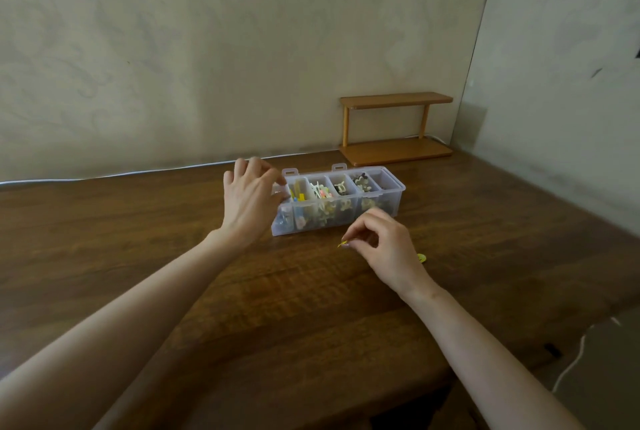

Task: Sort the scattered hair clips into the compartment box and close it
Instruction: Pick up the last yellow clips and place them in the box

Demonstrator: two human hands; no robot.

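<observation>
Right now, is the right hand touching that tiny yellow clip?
Touching. The head view shows the right hand pinching the yellow clip between its fingertips, in front of the box.

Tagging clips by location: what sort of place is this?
Probably a home desk: wooden table against plain walls, a small wooden shelf, and a compartment box of hair clips.

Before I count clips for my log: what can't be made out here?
Head view: left end of the compartment box, hidden by the left hand; whether that hand holds anything.
Yellow clip pinched by right hand: too small for shape.
Yellow item behind that hand: mostly hidden.
</observation>
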